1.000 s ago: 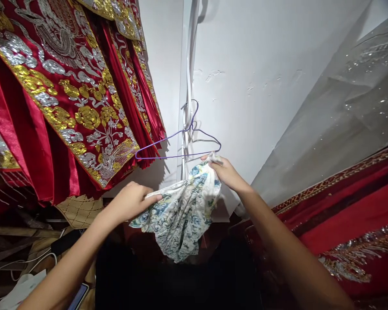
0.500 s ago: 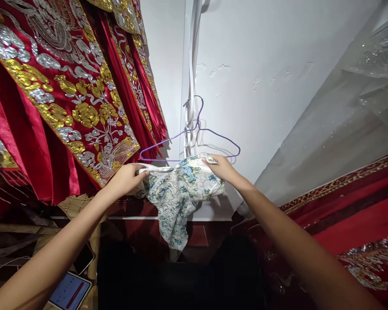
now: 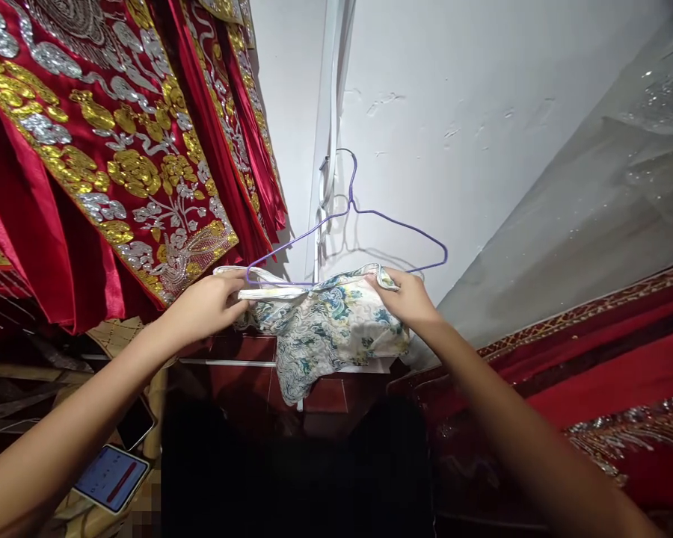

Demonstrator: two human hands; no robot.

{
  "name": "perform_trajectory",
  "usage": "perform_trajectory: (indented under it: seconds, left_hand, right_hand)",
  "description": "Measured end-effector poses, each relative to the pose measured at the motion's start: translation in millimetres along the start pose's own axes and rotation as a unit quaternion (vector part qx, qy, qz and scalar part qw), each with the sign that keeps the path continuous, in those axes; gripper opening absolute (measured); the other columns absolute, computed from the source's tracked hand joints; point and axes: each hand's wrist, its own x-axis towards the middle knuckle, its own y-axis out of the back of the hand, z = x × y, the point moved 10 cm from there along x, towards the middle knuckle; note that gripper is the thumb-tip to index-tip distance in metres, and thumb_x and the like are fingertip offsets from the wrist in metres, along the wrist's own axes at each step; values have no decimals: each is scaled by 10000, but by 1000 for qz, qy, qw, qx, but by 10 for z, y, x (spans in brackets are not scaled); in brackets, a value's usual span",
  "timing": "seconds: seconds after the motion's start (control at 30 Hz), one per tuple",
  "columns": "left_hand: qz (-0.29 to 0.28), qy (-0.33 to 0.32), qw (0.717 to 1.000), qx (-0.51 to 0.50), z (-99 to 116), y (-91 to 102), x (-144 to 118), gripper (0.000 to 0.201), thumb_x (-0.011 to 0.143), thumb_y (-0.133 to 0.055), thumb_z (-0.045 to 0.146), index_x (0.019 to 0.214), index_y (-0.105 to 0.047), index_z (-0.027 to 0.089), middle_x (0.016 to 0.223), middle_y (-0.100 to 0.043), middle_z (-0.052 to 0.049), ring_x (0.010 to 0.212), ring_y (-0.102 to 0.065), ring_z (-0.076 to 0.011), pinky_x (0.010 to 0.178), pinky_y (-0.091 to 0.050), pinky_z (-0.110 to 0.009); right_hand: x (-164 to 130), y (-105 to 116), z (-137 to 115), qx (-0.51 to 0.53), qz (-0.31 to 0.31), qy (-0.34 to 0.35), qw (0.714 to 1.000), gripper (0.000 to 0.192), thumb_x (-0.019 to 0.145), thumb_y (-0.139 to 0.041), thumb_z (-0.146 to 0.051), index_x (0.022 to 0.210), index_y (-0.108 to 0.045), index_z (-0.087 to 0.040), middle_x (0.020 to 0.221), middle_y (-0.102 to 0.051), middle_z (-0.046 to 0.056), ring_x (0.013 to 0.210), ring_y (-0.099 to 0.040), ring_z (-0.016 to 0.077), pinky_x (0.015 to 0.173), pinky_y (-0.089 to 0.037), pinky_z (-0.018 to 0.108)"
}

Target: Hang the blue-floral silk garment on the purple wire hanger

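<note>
Head view: I see the floral cloth point(image 3: 325, 329) stretched between both hands; left hand point(image 3: 202, 308) and right hand point(image 3: 408, 299) each pinch its upper edge just under the purple hanger point(image 3: 348, 224).

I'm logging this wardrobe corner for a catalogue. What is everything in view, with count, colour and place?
floral cloth: one, white with blue flowers, held at the hanger's lower bar
hanger: one, purple wire, hooked at the wall corner
embroidered garments: several, red with gold and silver, hanging at left
red fabric: one, gold-trimmed, at right
sheer fabric: one, grey, sparkly, upper right
wall: white, behind
phone: one, lit screen, lower left
left hand: grips the cloth's left edge
right hand: grips the cloth's right edge
</note>
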Motion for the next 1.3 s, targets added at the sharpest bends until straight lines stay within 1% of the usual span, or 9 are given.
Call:
perform_trajectory:
  seconds: [0.23,0.4,0.53,0.7,0.87,1.0,1.13,1.23,1.3]
  left_hand:
    - [68,-56,996,-22,244,338,5,173,917,-480,270,876,-619,175,1584,-410,-110,1428,-430,-324,1170,-378,-489]
    - [154,-36,986,-51,198,530,360,419,781,-475,71,1171,-574,188,1343,-610,-117,1260,-556,-279,1056,-445,-443]
    - [145,-42,985,-88,76,437,565,631,708,-427,3,1302,-560,169,1240,-659,-95,1139,-615,-233,1008,-475,-367]
    - [129,-62,986,-88,77,377,607,512,793,-402,41,1229,-651,142,1145,-659,-102,1061,-620,-232,983,-494,-374]
    - [146,-52,986,-65,37,414,614,430,841,-443,92,1192,-683,160,1198,-564,-123,1160,-555,-253,1047,-464,-418]
    - [152,3,986,-70,-146,437,572,383,915,-430,172,1223,-655,193,1150,-616,-112,1081,-591,-257,983,-478,-408]
    - [175,60,977,-107,-277,513,492,395,984,-390,257,1346,-542,209,1030,-689,-80,896,-634,-227,837,-482,-341]
    - [226,72,963,-130,-216,590,499,408,1003,-412,347,1362,-511,178,1042,-695,-88,891,-641,-219,817,-479,-325]
    - [218,43,963,-150,-60,536,606,355,1010,-400,352,1262,-579,178,1089,-704,-86,942,-648,-214,840,-480,-314]
  right_hand:
    - [-182,-233,-214,25,-31,-16,999,414,924,-555,-545,881,-723,-169,752,-689,44,718,-606,214,641,-437,292]
    - [-426,-438,-535,43,-49,6,998,379,966,-506,-497,977,-748,-204,866,-744,39,822,-662,231,748,-506,321]
    - [-571,-92,-580,67,5,38,997,567,930,-589,-429,1464,-557,-239,1375,-642,82,1174,-633,301,1021,-487,404]
    - [-619,662,-116,-52,143,-67,986,1057,802,-749,-468,1643,-156,-225,1189,-687,165,1000,-666,317,831,-547,425]
    - [-481,869,-39,-128,126,-64,982,910,788,-747,-546,1564,-411,-210,988,-723,171,813,-667,305,670,-514,397]
    - [-391,934,-162,-124,90,-56,987,530,786,-730,-569,1160,-763,-195,928,-734,141,787,-666,289,659,-493,373]
    - [-227,921,-110,22,23,-91,995,421,761,-760,-576,830,-764,-161,737,-706,101,688,-664,251,593,-472,335]
    - [-103,652,-80,152,-43,-97,983,521,874,-627,-620,911,-766,-119,820,-734,144,693,-691,239,597,-493,352]
    - [-60,576,-148,128,11,-52,990,614,1000,-421,-594,951,-759,-84,906,-734,173,769,-710,231,631,-500,362]
